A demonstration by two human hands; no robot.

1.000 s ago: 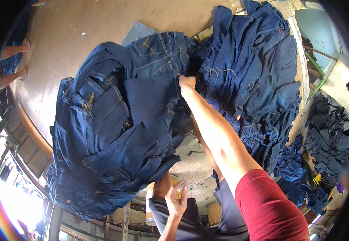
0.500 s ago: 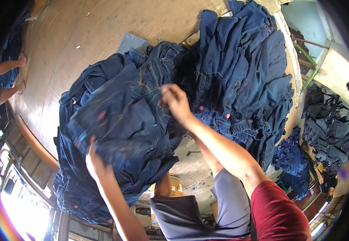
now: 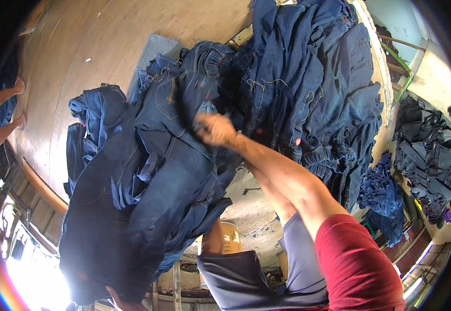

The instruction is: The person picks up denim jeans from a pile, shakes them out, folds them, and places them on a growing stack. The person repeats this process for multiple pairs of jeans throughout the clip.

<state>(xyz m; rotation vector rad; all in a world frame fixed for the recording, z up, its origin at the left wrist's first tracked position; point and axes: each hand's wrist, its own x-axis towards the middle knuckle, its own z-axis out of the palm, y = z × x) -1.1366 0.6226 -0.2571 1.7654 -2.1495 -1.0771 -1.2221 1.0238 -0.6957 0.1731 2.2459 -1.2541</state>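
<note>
My right hand (image 3: 212,129) reaches forward with its fingers closed on a pair of blue jeans (image 3: 168,155), near the waistband. These jeans hang open and drape down to my lower left, over a heap of other dark denim garments (image 3: 90,129). My left hand is hidden under the draped denim. Only a bit of skin (image 3: 115,296), probably my left arm, shows at the lower edge. My legs in grey shorts (image 3: 267,274) are below.
A big pile of dark blue jeans (image 3: 329,93) lies ahead on the right, with darker garments (image 3: 427,150) further right. A grey mat (image 3: 153,52) lies on the concrete floor. A yellow bucket (image 3: 230,238) stands by my legs. Another person's legs (image 3: 5,96) show at the left.
My left arm, raised against the denim half a second ago, is now covered by it. The jeans in my right hand have spread and dropped toward my lower left.
</note>
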